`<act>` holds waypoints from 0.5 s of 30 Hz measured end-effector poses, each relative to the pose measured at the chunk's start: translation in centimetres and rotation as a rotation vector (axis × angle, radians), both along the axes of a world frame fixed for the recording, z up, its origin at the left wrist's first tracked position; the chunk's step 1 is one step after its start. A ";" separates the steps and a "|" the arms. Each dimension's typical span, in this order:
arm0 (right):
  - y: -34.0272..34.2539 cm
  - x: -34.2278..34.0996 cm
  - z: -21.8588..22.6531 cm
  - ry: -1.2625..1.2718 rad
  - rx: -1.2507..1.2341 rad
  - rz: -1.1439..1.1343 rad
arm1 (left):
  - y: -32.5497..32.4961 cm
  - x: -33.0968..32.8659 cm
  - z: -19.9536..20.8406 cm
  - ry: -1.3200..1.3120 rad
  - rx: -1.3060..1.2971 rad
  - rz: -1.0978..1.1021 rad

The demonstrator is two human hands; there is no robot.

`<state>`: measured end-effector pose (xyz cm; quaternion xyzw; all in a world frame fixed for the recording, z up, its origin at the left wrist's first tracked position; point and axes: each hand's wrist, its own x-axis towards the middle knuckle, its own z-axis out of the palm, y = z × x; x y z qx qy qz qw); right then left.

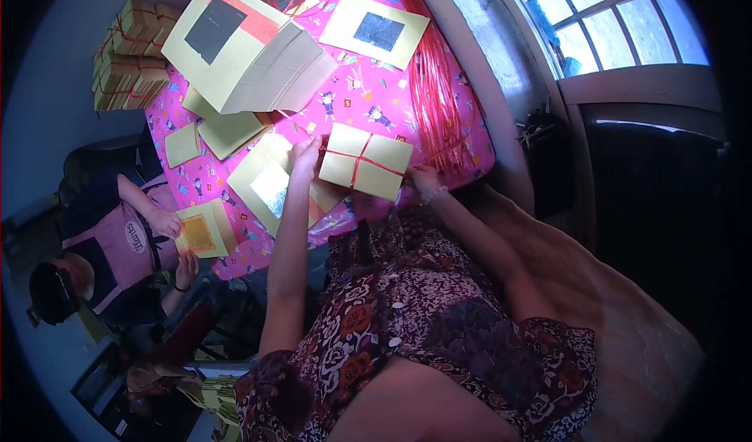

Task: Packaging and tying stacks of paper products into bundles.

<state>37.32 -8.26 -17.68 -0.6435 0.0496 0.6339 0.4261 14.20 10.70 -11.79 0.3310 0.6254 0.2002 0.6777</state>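
Note:
A bundle of pale yellow paper pieces (345, 169) is tied crosswise with red string (362, 157) and rests at the near edge of the pink table. At the bundle's left edge is my left hand (305, 157), fingers closed on it. My right hand (425, 180) is closed at the lower right corner. Whether either hand also pinches the string is hidden. Left of the bundle lie yellow sheets (252, 160) with a silvery square. Beyond it stands a tall stack of yellow sheets (282, 70) with a dark square on top.
The pink patterned tablecloth (345, 97) also bears a yellow sheet (333, 31) and long red strings (435, 90). Tied bundles (129, 82) pile up at far left. A co-worker in a pink apron (129, 242) handles a yellow sheet (222, 221). A window (619, 31) is at right.

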 end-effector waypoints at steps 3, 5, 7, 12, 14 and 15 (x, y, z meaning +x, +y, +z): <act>0.0 -0.2 0.3 -0.014 0.005 -0.069 | 0.7 1.3 -0.3 0.117 -0.034 -0.179; -0.4 0.2 -1.3 -0.027 -0.002 -0.133 | 1.0 3.3 0.4 0.174 -0.041 -0.232; -0.4 0.2 -2.7 -0.146 -0.109 -0.099 | 1.5 4.4 0.2 0.225 -0.065 -0.282; 0.9 -1.9 -2.1 -0.236 -0.093 -0.142 | 2.6 1.5 -4.0 0.281 -0.161 -0.236; 1.1 -2.6 -2.1 -0.322 -0.067 -0.139 | 2.7 0.6 -5.4 0.284 -0.147 -0.243; 1.1 -2.9 -2.1 -0.353 -0.078 -0.129 | 2.5 0.5 -5.6 0.276 -0.088 -0.255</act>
